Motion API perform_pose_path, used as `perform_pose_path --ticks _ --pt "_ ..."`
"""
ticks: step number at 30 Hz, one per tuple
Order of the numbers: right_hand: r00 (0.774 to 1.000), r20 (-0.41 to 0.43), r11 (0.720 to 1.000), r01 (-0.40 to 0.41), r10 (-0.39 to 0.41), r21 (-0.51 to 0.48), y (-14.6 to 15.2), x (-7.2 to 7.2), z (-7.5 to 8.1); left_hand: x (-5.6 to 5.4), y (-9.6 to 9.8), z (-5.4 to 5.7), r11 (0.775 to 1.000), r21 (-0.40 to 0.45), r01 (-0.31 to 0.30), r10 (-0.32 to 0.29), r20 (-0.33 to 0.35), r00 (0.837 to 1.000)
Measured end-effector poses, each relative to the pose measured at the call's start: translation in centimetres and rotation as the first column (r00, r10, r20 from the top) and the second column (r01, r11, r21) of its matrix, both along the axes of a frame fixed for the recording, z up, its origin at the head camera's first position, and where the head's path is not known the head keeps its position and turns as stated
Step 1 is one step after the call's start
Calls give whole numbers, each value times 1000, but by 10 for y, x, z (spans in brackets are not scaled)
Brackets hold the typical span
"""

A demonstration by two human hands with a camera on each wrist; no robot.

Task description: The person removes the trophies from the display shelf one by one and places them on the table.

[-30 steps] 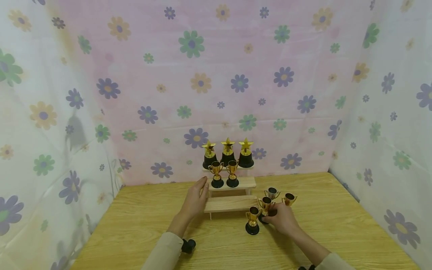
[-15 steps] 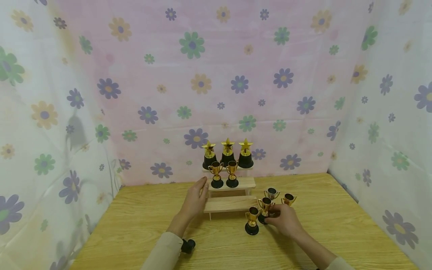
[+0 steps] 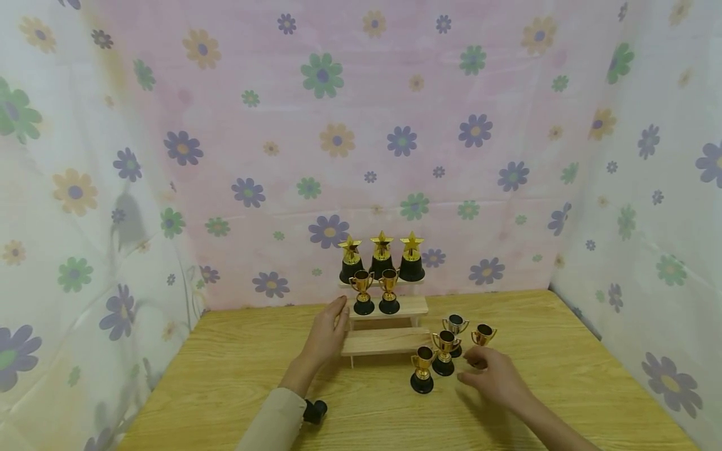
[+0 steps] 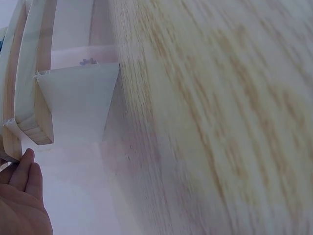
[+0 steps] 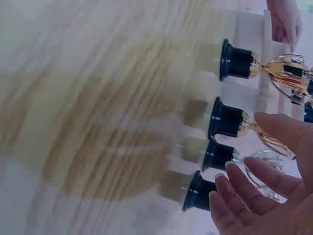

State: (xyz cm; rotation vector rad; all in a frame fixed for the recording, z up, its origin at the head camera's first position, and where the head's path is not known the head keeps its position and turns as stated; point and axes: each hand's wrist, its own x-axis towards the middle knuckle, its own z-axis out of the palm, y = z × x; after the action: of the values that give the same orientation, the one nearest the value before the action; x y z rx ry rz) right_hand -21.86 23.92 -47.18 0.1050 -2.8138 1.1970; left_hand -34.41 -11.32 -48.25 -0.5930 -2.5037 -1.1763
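My left hand [image 3: 324, 335] rests its straight fingers against the left side of a stepped wooden stand [image 3: 383, 341]; in the left wrist view the fingertips [image 4: 30, 156] meet a step's end. My right hand [image 3: 499, 379] hovers over the table with bent, spread fingers, holding nothing. Just left of it stands a gold trophy cup [image 3: 445, 341] on a black base. Another gold cup [image 3: 423, 357] is nearer me, a silver cup [image 3: 454, 324] behind. A third gold cup [image 3: 484, 334] stands beyond the right fingers, its base partly hidden. Every cup is upright.
Three gold star trophies [image 3: 381, 250] line the stand's top step. Two gold cups [image 3: 389, 291] occupy the middle step, towards its left. A flowered cloth [image 3: 361, 125] encloses the wooden table [image 3: 237, 376] at the back and sides.
My right hand has let go of the gold cup and drawn back to the right. That cup stays upright on the table. My left hand keeps its place.
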Motion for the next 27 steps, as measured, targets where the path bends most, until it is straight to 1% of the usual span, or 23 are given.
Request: perform_pose_path --ticks 6,12,15,20,27 --pt "1000 -2 1000 8 -8 -9 10 11 13 -1 0 -1 1000 2 6 -6 -1 1000" --pt "999 -50 1000 -1 2 20 14 17 25 -1 -1 -2 1000 14 10 -10 2 1000" --pt "997 -73 1000 0 2 27 14 18 31 -1 -1 -2 1000 13 14 -14 -3 1000" --pt "993 -117 1000 -21 23 15 11 19 44 0 -1 -2 1000 12 16 -16 -6 1000" --pt "982 -177 998 -58 62 28 2 16 63 1 -1 0 1000 -5 20 -20 -60 998"
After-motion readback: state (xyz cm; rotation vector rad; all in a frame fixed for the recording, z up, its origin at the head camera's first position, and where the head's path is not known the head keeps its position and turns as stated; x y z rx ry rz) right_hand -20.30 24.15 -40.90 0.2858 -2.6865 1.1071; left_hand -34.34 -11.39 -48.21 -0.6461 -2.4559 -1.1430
